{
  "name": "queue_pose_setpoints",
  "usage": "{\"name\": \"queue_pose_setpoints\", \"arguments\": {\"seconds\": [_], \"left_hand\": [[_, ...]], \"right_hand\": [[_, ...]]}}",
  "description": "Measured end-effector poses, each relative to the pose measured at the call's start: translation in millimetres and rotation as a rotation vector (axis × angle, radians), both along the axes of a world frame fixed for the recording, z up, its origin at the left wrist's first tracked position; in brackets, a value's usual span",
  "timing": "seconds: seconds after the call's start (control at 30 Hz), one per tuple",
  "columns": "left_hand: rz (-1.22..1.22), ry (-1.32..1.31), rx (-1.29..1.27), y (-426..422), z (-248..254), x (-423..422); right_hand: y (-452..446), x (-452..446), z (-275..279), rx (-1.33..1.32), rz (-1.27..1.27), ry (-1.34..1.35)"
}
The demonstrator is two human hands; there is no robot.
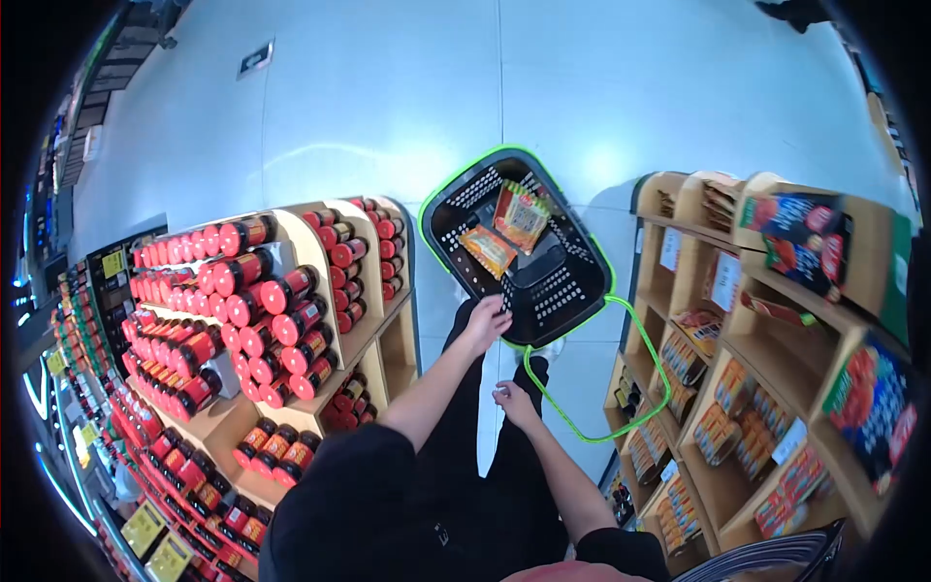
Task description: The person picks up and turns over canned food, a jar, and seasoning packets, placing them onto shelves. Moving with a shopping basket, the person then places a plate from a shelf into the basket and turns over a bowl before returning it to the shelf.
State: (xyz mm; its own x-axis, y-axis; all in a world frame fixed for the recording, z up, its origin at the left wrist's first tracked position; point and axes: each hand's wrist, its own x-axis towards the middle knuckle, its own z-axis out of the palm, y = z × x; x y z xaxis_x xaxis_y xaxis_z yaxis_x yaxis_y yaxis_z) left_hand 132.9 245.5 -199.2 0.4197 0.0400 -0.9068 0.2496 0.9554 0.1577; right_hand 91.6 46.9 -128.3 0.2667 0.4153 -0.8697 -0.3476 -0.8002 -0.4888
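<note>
A black shopping basket [582, 242] with a bright green rim stands in front of me, tilted in view. Two food packets lie in it: an orange packet [487, 251] and a larger red, yellow and green packet [522, 215]. My left hand [487, 322] is closed at the near edge of the basket, its fingers bent over the rim. Swung out to the right is the basket's green handle [662, 361], which neither hand touches. My right hand [517, 401] hangs by my leg with curled fingers; what they hold, if anything, is too small to make out.
On the left a wooden shelf [361, 341] carries rows of red-lidded jars [233, 276]. Another wooden shelf [713, 364] on the right bears packets and price cards. Pale tiled floor [388, 87] stretches ahead between and beyond them. Part of a dark figure shows at top right.
</note>
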Motion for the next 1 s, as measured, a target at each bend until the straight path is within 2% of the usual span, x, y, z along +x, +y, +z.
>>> {"name": "queue_pose_setpoints", "arguments": {"seconds": [0.03, 0.13, 0.2, 0.3, 0.4, 0.47, 0.5, 0.53, 0.6, 0.63, 0.67, 0.73, 0.8, 0.83, 0.87, 0.97, 1.0], "left_hand": [[-0.006, 0.081, -0.035, 14.9, -51.5, 22.0], [-0.083, 0.162, -0.025, 27.9, -136.7, 38.9], [-0.016, 0.248, -0.064, 29.7, -198.2, 39.3], [0.024, 0.313, -0.091, 38.7, -231.9, 44.1], [0.095, 0.367, -0.041, 42.6, -240.8, 44.6], [-0.19, 0.296, 0.121, 45.4, -234.2, 45.2], [-0.15, 0.365, 0.163, 46.6, -197.4, 62.3], [-0.142, 0.23, 0.087, 44.7, -186.8, 57.7], [-0.206, 0.25, 0.086, 37.1, -126.3, 62.1], [-0.211, 0.183, 0.061, 35.5, -91.0, 57.2], [-0.264, 0.063, -0.038, 36.0, -61.4, 43.5], [-0.167, -0.018, -0.162, 43.1, 44.1, 42.1], [-0.149, -0.044, -0.234, 47.3, 141.2, 40.0], [-0.197, -0.102, -0.235, 45.2, 179.2, 33.9], [-0.242, -0.156, -0.229, 44.6, 210.4, 28.4], [-0.281, -0.307, -0.32, 45.0, 280.3, 22.9], [-0.288, -0.322, -0.308, 42.5, 294.7, 21.4]], "right_hand": [[11.7, -0.3, -13.9, -0.035, 0.006, 0.039], [25.9, -7.3, -32.7, -0.057, -0.068, -0.005], [22.9, -21.6, -44.6, -0.178, -0.14, 0.067], [23.3, -40.0, -45.8, -0.229, -0.242, 0.168], [32.5, -41.9, -37.4, -0.261, -0.29, 0.241], [35.0, -37.5, -35.8, -0.274, -0.307, 0.275], [32.3, -37.0, -39.0, -0.274, -0.316, 0.148], [33.6, -32.5, -42.5, -0.266, -0.328, 0.017], [39.3, -8.8, -46.2, -0.348, -0.45, -0.179], [44.8, 13.1, -42.8, -0.384, -0.437, -0.267], [43.6, 26.6, -48.0, -0.366, -0.363, -0.486], [60.7, 81.6, -22.0, -0.312, -0.341, -0.56], [63.0, 116.4, -5.5, -0.099, -0.114, -0.876], [45.5, 123.4, -13.1, 0.054, -0.011, -0.939], [40.5, 131.9, -7.6, 0.076, -0.015, -0.954], [18.8, 141.6, 7.2, 0.13, 0.253, -0.998], [20.8, 143.8, 21.2, 0.135, 0.247, -1.017]]}}
